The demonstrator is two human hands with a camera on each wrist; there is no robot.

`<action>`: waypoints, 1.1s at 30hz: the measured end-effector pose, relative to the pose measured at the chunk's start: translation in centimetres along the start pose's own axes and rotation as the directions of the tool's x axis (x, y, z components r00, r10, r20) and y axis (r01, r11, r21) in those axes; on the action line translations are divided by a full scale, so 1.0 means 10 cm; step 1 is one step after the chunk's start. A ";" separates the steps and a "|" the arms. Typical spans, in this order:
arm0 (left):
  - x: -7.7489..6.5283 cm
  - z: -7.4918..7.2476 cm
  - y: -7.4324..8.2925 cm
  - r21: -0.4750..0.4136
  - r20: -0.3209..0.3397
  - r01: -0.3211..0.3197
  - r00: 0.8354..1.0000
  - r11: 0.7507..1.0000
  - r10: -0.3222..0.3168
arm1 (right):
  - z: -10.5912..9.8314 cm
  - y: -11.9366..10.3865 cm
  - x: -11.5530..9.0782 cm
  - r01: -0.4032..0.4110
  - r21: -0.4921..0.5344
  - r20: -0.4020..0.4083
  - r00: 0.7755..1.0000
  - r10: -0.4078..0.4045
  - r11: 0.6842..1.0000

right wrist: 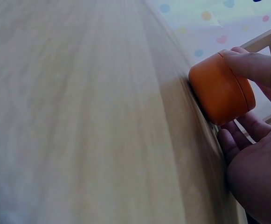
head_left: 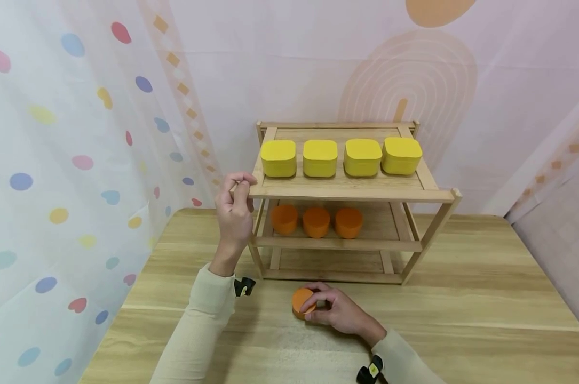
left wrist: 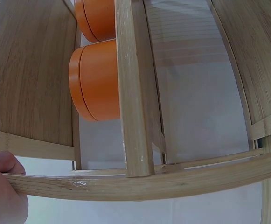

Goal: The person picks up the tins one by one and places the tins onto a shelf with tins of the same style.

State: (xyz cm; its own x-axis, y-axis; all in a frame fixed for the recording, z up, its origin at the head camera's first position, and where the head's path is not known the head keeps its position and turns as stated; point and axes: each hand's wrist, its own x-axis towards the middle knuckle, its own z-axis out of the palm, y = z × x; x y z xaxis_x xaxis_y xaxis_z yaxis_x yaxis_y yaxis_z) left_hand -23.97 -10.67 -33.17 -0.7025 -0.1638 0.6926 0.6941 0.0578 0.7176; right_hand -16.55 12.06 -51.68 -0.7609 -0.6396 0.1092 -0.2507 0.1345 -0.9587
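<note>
My left hand point(head_left: 235, 208) grips the front left corner of the wooden shelf rack point(head_left: 351, 194), fingers over its top rail. In the left wrist view, part of that hand point(left wrist: 4, 186) shows at the rack's side post. In front of the rack, my right hand point(head_left: 338, 310) holds a round orange tin point(head_left: 302, 301) low at the tabletop, thumb and fingers around its side. The right wrist view shows this tin point(right wrist: 221, 88) with its lid seam, the thumb near the lid. Three similar orange tins point(head_left: 316, 222) stand in a row on the middle shelf.
Several yellow rounded-square tins point(head_left: 320, 159) line the top shelf. The bottom shelf point(head_left: 330, 261) lies just above the wooden table point(head_left: 486, 298). Behind hangs a patterned cloth point(head_left: 294, 64), with a dotted cloth point(head_left: 78, 213) along the left.
</note>
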 end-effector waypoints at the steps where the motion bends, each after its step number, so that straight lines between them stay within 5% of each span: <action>1: 0.00 0.00 0.00 0.001 0.000 0.000 1.000 1.000 0.000 | 0.00 0.00 0.00 0.004 0.000 -0.001 1.000 -0.004 1.000; 24: -0.07 -0.01 -0.03 0.000 0.002 0.017 1.000 1.000 -0.017 | 0.01 -0.14 -0.07 0.051 0.054 -0.019 0.999 -0.050 0.997; 33: -0.01 -0.01 -0.01 -0.001 0.001 -0.020 1.000 1.000 0.020 | -0.14 -0.43 -0.10 0.113 0.042 -0.057 0.992 -0.110 0.993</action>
State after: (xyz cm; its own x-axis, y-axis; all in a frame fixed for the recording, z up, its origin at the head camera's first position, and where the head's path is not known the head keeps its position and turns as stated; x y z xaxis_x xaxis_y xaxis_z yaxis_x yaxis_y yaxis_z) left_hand -23.98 -10.73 -33.34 -0.6885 -0.1618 0.7070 0.7083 0.0599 0.7034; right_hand -15.58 13.14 -47.27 -0.7616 -0.6061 0.2291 -0.3094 0.0296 -0.9505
